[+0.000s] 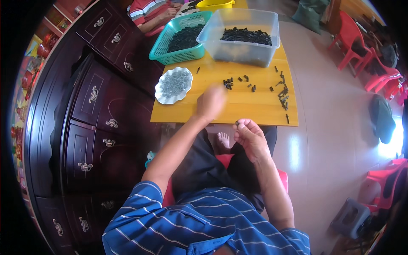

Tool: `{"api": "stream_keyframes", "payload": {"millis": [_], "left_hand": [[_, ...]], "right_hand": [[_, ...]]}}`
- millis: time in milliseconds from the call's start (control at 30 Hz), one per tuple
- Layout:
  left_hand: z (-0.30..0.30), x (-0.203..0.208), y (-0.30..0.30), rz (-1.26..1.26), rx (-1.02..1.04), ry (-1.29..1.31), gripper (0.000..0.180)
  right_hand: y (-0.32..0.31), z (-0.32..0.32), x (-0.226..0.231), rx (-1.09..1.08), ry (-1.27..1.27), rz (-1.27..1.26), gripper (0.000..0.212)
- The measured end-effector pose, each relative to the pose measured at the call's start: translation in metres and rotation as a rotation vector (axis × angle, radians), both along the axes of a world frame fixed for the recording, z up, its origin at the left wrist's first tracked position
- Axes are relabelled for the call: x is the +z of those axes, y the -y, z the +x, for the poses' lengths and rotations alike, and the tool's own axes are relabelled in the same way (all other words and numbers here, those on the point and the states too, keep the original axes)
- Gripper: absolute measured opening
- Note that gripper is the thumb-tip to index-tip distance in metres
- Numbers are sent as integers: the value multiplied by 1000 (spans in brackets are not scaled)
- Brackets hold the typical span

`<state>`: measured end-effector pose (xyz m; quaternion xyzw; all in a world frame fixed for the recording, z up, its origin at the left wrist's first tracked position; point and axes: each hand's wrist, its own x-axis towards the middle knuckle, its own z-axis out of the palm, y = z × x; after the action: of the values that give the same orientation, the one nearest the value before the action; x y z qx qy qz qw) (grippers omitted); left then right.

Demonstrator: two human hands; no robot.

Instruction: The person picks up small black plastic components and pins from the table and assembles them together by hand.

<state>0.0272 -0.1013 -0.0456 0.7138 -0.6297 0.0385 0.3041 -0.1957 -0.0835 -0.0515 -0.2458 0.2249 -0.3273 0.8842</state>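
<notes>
My right hand (253, 138) is just off the table's near edge, thumb and fingers pinched on a small black part (237, 123). Over the near part of the yellow table, my left hand (212, 102) is smeared by motion, so its fingers cannot be read. Beyond that hand lies a cluster of short black plastic pieces (228, 83). A line of longer thin black pieces (283, 94) runs along the table's right side. To the left of my left hand, a white scalloped plate (159, 94) holds many small clear or silvery bits, too small to name.
At the table's (182, 114) far side stand a green basket (187, 54) and a clear plastic bin (238, 50), both holding black pieces. A dark wooden cabinet (127, 100) closes in the left. Another person (155, 15) sits beyond the basket. Red chairs (352, 40) stand right.
</notes>
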Motion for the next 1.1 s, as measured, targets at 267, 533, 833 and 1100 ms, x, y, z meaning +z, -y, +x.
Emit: {"api": "stream_keyframes", "payload": {"millis": [267,533,833,1100], "left_hand": [[18,-8,16,14,-8,-32,16],[19,-10,-2,-5,-51,-75,8],[-15,15,-64,113,-267,-951,5],[-30,38,-87,87,-330,-816,8]], "right_hand": [[1,-1,1,15,-4,11,14],[-1,-1,3,19,-12,15,13],[-4,3,-1,-2,-67,-58,13],[-6,4,-1,11,-134,-116,13]]}}
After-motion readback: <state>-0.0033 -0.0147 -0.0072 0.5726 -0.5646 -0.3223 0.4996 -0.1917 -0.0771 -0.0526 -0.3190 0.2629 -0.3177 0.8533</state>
